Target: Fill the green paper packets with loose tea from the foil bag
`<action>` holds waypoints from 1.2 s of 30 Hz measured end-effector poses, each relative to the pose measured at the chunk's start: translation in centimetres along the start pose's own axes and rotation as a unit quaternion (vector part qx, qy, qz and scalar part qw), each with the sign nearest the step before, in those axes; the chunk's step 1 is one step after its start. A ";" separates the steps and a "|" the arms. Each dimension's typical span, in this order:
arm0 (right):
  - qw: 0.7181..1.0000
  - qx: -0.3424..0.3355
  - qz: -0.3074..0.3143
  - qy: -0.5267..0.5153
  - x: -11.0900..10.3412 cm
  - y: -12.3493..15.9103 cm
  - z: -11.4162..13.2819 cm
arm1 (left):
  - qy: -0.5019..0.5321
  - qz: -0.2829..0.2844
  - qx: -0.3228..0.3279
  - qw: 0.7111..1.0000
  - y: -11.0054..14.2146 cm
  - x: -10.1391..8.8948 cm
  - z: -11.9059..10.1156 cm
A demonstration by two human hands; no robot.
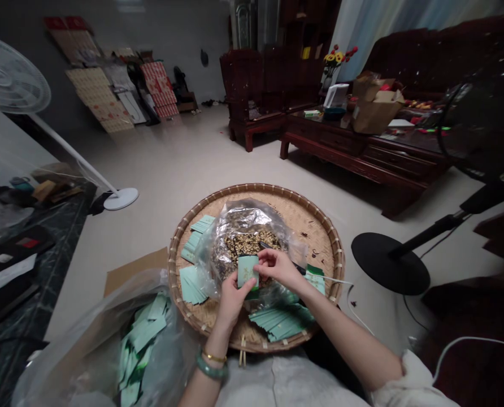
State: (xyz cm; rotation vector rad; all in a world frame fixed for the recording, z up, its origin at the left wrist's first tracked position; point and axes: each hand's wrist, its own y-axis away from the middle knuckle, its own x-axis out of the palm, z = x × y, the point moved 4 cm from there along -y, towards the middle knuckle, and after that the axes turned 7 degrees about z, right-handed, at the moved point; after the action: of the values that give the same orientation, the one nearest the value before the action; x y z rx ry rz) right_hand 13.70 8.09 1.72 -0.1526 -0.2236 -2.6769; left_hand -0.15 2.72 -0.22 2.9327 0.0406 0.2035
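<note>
Here we go, the left fingers (251, 285) are pinching a pale green packet (247, 272), holding it upright and firmly closed on its lower edge, so its thin card is standing clear of the pile beneath. The right fingers (264, 258) are curling in at the packet's top corner, only slightly open, and a dark handle (295, 265) is running beneath the right hand (281, 269); I can't tell whether they're gripping it. The left hand (231, 302) is wearing a smooth green bangle (212, 367) and a thin gold bracelet (213, 357).

Right under the hands, a crinkly clear bag (235, 221) is slumping open, its mouth rolled back, showing a coarse, speckled seed mix (252, 244), probably rolled that way to keep it within easy reach. Around it, a woven bamboo tray (218, 195) is catching everything inside its raised rim. Green packets are lying in neat overlapping fans: one stack at ten o'clock (201, 224), another at eight (193, 285), a long row at six (279, 322), and a small one at three (315, 280). The fanning is likely keeping each edge easy to pick up.

Further out, at seven o'clock, a soft plastic sack (95, 345) is bulging with more packets, sitting beside a flat brown cardboard sheet (135, 272). Away at one o'clock, a carved wooden tabletop (362, 141) is carrying a cardboard box (377, 106).
</note>
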 end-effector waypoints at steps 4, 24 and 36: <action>0.999 0.004 -0.031 -0.038 0.1 0.5 0.1 | 0.004 0.009 -0.005 1.000 0.2 0.0 0.0; 0.997 0.025 -0.004 0.069 -1.4 0.0 -1.0 | 0.062 0.113 -0.107 0.986 1.1 1.2 0.3; 0.804 -0.012 -0.091 0.587 -5.2 1.3 -2.7 | 0.151 0.074 -0.137 0.976 1.2 0.8 0.9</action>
State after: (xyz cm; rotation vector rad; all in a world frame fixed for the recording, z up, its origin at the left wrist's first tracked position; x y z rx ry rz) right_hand 18.77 8.64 -1.51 1.5306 0.2090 -2.4107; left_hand 0.83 1.40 -0.75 2.6060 -0.1499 0.6227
